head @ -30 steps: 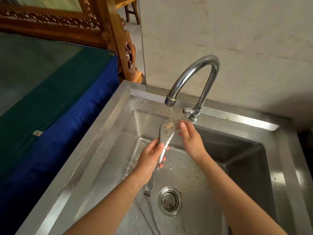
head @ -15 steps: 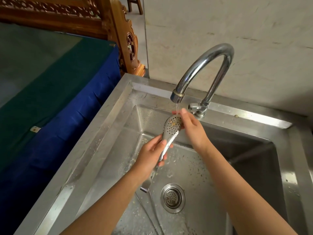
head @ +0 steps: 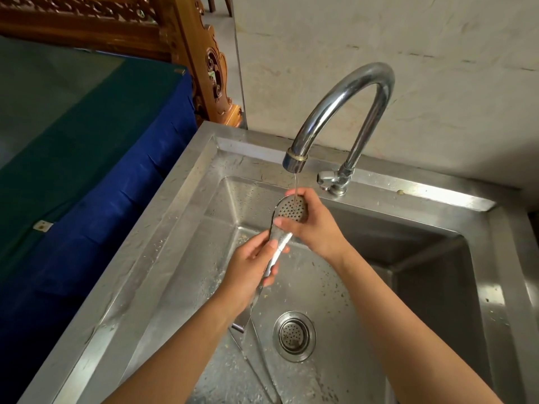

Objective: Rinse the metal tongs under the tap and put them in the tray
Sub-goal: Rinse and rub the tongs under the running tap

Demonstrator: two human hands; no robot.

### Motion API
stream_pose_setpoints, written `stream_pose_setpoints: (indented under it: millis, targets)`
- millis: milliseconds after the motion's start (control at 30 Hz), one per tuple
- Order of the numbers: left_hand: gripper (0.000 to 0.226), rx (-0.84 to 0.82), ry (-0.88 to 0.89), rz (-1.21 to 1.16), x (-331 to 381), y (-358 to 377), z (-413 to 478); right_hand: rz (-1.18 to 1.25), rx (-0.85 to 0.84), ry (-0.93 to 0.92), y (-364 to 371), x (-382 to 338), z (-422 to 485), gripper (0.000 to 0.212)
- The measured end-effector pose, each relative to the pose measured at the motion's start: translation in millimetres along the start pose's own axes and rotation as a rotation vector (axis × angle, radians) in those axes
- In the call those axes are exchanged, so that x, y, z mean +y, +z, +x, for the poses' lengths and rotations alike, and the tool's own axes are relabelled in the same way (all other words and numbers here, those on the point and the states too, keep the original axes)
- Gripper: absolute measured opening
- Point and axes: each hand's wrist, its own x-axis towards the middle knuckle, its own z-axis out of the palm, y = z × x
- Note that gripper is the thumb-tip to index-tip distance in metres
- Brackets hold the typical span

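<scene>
The left hand [head: 250, 272] is closed around the handle of the metal tongs [head: 281, 234], and the right hand [head: 313, 225] cups the perforated head, thumb and fingers [head: 284, 222] pinching it under the thin stream from the tap [head: 344, 112], above the sink [head: 180, 228]. Wet steel may slip from the grip and fall into the basin. No tray is in view.

Both bare forearms reach forward from the lower edge of view, converging toward the middle. The left hand [head: 250, 269] sits lower and nearer, fingers curled closed around the tongs [head: 281, 237] with the thumb lying along the top. The right hand [head: 316, 225] is farther forward and slightly higher, wrist bent inward, its fingers cupping the tongs' perforated end and thumb pressed on the near edge.
</scene>
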Motion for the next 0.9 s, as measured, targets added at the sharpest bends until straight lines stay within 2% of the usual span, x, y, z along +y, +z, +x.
stream_pose_setpoints:
  millis: [67, 100, 133, 167, 200, 233, 300, 333, 433, 500, 533, 600, 667, 700, 767, 833, 900]
  targets:
    - [0.025, -0.019, 0.010, 0.022, 0, 0, -1, 0.006, 0.154, -0.017, 4, -3, 2, 0.010]
    - [0.026, -0.032, 0.013, 0.032, 0, 0, -1, 0.004, 0.256, -0.020, 6, -4, 4, 0.008]
    - [0.026, -0.042, 0.013, 0.041, 0, 0, -2, -0.030, 0.330, -0.011, 7, -4, 5, 0.018]
    - [0.026, -0.046, 0.015, 0.047, 1, 0, -2, -0.052, 0.346, -0.008, 7, -3, 6, 0.021]
    - [0.025, -0.043, 0.018, 0.045, 1, -1, -1, -0.062, 0.313, -0.031, 7, -3, 4, 0.017]
    - [0.025, -0.034, 0.021, 0.033, 2, -2, 0, -0.049, 0.210, -0.049, 6, -3, 3, 0.009]
    - [0.023, -0.020, 0.027, 0.003, 4, -3, 2, -0.056, 0.016, -0.045, 6, -1, 0, 0.038]
    - [0.022, -0.022, 0.032, 0.002, 4, -4, 3, -0.075, 0.015, -0.047, 7, -2, -1, 0.045]
    - [0.021, -0.038, 0.051, 0.005, 3, -1, 4, -0.093, 0.265, -0.073, 11, -7, 7, 0.020]
    - [0.023, -0.038, 0.054, 0.009, 4, -1, 4, -0.044, 0.368, -0.041, 14, -11, 10, 0.023]
    - [0.020, -0.037, 0.065, 0.022, 6, -2, 4, -0.006, 0.350, -0.028, 14, -11, 10, 0.024]
    - [0.018, -0.026, 0.088, 0.058, 10, -6, 4, 0.011, 0.157, -0.052, 11, -11, 6, 0.013]
    - [0.018, -0.013, 0.101, 0.082, 14, -11, 5, -0.061, -0.006, -0.060, 6, -9, 3, 0.040]
    - [0.018, -0.015, 0.102, 0.087, 14, -12, 5, -0.094, -0.002, -0.069, 5, -8, 3, 0.042]
    - [0.017, -0.025, 0.101, 0.092, 14, -12, 5, -0.127, 0.140, -0.090, 6, -14, 6, 0.022]
    - [0.012, -0.030, 0.105, 0.111, 13, -10, 3, -0.112, 0.280, -0.060, 9, -17, 12, 0.030]
    - [0.011, -0.020, 0.118, 0.149, 13, -10, 2, 0.007, 0.352, -0.016, 12, -18, 13, 0.038]
